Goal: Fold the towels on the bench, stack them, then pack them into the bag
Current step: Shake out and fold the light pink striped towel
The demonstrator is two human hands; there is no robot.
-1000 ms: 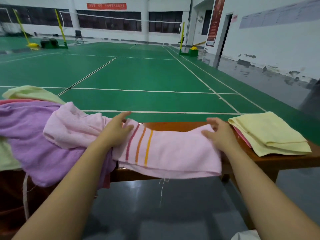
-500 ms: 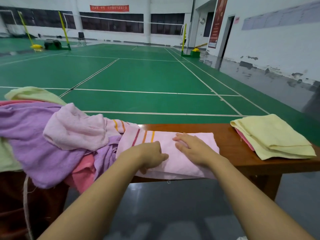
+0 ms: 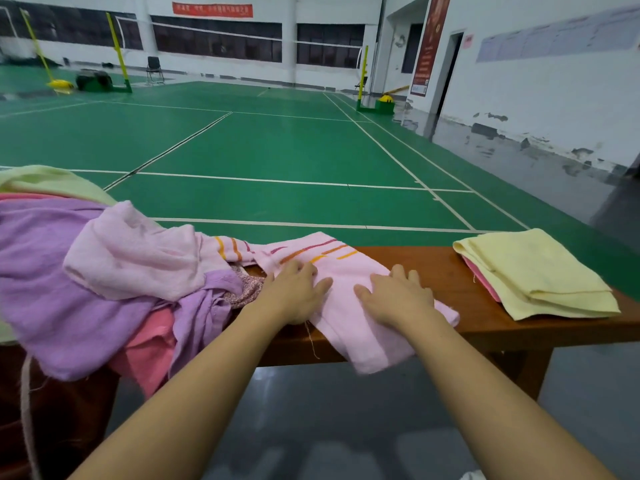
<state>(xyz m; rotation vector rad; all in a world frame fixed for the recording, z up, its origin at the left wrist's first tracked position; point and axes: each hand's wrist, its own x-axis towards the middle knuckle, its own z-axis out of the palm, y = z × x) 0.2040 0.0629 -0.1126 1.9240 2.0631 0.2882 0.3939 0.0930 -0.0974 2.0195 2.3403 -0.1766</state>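
**Two flat hands on a pink towel**

A big green court floor with white lines fills the room past the desk. A white wall runs along the right side.

The long brown wooden desk is smooth and shiny. Its front edge faces the person, and a bare strip of wood shows between the pink towel and the folded stack.

A soft, lumpy pile of towels covers the left end of the desk. It has purple, pale pink, deep pink and light green cloth, and some hangs over the front edge. The pile touches the pink towel's left side.

The folded yellow towel lies at the right end, on top of a pink one whose edge peeks out.

The pink towel with red and orange stripes lies in the middle, slanted. One corner hangs over the front edge, with loose threads.

The left hand and the right hand lie flat on it, fingers straight and spread, pressing down and gripping nothing.
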